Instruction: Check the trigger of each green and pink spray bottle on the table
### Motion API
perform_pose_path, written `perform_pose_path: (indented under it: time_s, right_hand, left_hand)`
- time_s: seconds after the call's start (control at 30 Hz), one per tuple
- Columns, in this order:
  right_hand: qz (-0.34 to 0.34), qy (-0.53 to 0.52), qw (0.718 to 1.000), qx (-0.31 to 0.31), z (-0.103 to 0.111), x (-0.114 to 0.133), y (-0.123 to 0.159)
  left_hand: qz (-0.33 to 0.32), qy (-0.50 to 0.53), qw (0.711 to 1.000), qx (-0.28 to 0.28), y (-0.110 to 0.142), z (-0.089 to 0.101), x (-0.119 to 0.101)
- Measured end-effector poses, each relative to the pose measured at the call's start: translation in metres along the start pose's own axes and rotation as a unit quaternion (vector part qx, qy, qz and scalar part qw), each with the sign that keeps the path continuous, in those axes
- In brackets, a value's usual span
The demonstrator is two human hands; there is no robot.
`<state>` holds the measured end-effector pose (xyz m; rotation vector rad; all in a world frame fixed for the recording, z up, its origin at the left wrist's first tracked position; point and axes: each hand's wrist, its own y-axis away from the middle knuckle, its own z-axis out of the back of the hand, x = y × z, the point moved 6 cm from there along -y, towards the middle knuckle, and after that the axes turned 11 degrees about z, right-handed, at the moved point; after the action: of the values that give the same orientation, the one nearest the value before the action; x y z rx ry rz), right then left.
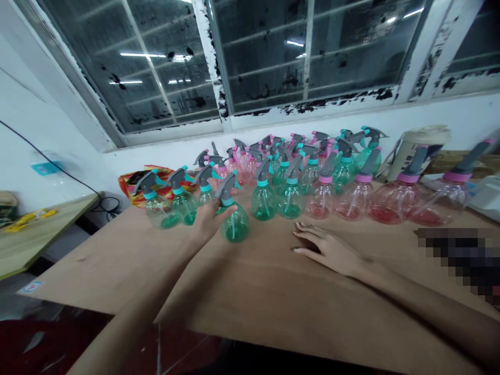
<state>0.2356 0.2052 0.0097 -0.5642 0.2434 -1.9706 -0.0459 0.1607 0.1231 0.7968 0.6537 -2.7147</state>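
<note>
My left hand is wrapped round a green spray bottle with a grey trigger head, which stands upright on the brown table. My right hand lies flat on the table to the right of it, fingers stretched out and holding nothing. Behind both hands stand several green spray bottles and several pink spray bottles, all upright in rows toward the wall.
A red and yellow bag sits at the back left of the table. A beige container stands at the back right. A lower side table with yellow items is at the left. A black cable hangs by the wall.
</note>
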Motion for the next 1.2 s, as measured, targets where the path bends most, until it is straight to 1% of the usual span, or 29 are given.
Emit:
perform_pose_path:
  time_s: [0.1, 0.2, 0.33, 0.5, 0.63, 0.77, 0.9, 1.0, 1.1, 1.2]
  right_hand:
    - [-0.009, -0.014, 1.000, 0.001, 0.007, 0.000, -0.005]
    - [-0.024, -0.022, 0.999, -0.012, 0.017, 0.002, -0.015]
    - [-0.077, -0.056, 0.995, -0.029, 0.030, 0.006, -0.036]
    - [-0.117, -0.079, 0.988, -0.066, 0.047, 0.011, -0.068]
    - [-0.133, -0.059, 0.986, -0.082, 0.052, 0.009, -0.088]
    - [-0.133, -0.032, 0.986, -0.095, 0.048, 0.004, -0.104]
    - [-0.127, 0.000, 0.986, -0.110, 0.040, 0.002, -0.115]
    - [-0.124, 0.010, 0.984, -0.125, 0.035, 0.004, -0.123]
    - [-0.132, 0.010, 0.983, -0.127, 0.032, 0.006, -0.132]
    - [-0.155, 0.007, 0.982, -0.111, 0.029, 0.006, -0.138]
  left_hand:
    - [-0.004, -0.002, 1.000, -0.014, -0.012, -0.004, 0.000]
    - [-0.011, -0.001, 1.000, -0.014, -0.022, -0.010, 0.001]
    - [-0.023, -0.004, 1.000, -0.005, -0.031, -0.015, -0.002]
    - [-0.031, -0.018, 0.999, 0.002, -0.042, -0.018, -0.002]
    - [-0.033, -0.023, 0.999, 0.008, -0.051, -0.021, 0.002]
    - [-0.042, -0.010, 0.999, 0.018, -0.056, -0.026, 0.005]
    - [-0.043, 0.005, 0.999, 0.019, -0.055, -0.029, 0.006]
    - [-0.040, 0.018, 0.999, 0.014, -0.049, -0.027, 0.006]
    - [-0.045, 0.064, 0.997, 0.021, -0.038, -0.023, 0.006]
    - [-0.058, 0.111, 0.992, 0.016, -0.020, -0.012, 0.007]
